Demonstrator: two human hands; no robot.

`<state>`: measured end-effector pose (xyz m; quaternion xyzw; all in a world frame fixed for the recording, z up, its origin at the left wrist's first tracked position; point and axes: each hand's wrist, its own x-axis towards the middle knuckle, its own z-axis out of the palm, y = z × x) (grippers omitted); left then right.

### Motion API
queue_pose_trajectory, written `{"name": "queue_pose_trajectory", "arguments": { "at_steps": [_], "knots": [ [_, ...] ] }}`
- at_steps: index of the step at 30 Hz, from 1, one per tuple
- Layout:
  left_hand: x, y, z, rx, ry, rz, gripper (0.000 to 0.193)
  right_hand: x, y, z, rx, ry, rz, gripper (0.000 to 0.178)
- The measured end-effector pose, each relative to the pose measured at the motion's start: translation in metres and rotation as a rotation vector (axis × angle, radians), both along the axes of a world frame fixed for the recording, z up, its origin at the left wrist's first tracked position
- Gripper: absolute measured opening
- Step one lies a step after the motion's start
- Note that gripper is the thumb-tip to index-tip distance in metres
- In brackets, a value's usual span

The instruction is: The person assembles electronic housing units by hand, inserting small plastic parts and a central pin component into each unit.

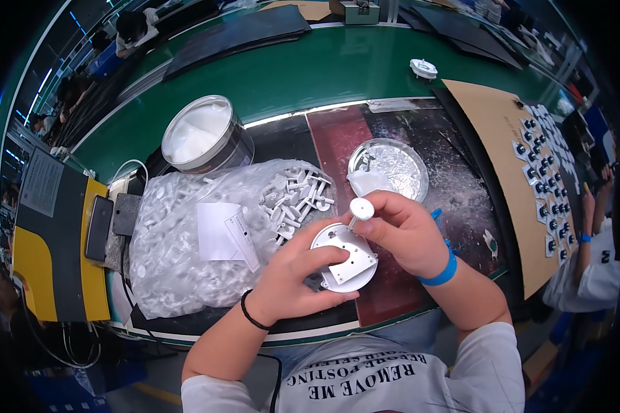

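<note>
A green conveyor belt (310,76) runs behind a dark work mat (455,186). Over the mat's near edge, the left hand (293,279) grips a round white housing (344,258) from below, fingers curled about its rim. The right hand (403,230) pinches a small white gear (362,208) against its top. Just left lies a clear bag of white parts (200,234); behind, an open tin (203,134) and a shallow metal dish (389,168)

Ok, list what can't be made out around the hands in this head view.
- Head view: the underside of the white round housing is hidden by the left hand.
- The shaft of the white gear piece is covered by the right hand.
- The small white parts in the clear bag are blurred by plastic glare.
- The contents of the foil dish are too small to tell.
</note>
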<state>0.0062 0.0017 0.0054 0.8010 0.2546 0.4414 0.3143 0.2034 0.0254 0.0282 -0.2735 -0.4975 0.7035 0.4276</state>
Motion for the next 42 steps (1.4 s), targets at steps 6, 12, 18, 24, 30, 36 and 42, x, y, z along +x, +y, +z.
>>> {"name": "queue_pose_trajectory", "arguments": {
  "at_steps": [6, 12, 18, 24, 30, 36, 42],
  "knots": [
    [0.000, -0.003, 0.002, -0.006, 0.026, 0.018, 0.051, -0.007, -0.002, 0.000, -0.080, 0.024, 0.033, 0.017],
    [0.000, -0.003, 0.001, 0.005, 0.040, 0.016, 0.051, -0.009, -0.003, -0.006, 0.005, -0.035, 0.033, 0.025],
    [-0.001, -0.002, -0.006, -0.011, -0.007, -0.003, 0.060, -0.003, 0.002, -0.004, 0.445, -0.428, -0.034, 0.031],
    [-0.002, 0.000, -0.022, 0.016, -0.177, 0.013, 0.084, 0.014, 0.012, 0.003, 0.217, -0.212, -0.074, 0.037],
    [0.001, 0.000, -0.020, 0.028, -0.231, 0.017, 0.087, 0.002, -0.002, 0.015, 0.126, -0.367, 0.113, 0.055],
    [-0.008, 0.004, -0.013, 0.137, -0.196, 0.177, 0.104, 0.018, 0.056, 0.023, 0.102, -0.199, -0.105, 0.049],
    [-0.004, 0.004, -0.008, 0.212, -0.127, 0.182, 0.090, 0.097, 0.207, -0.010, 0.081, -0.721, -0.796, 0.063]
  ]
}}
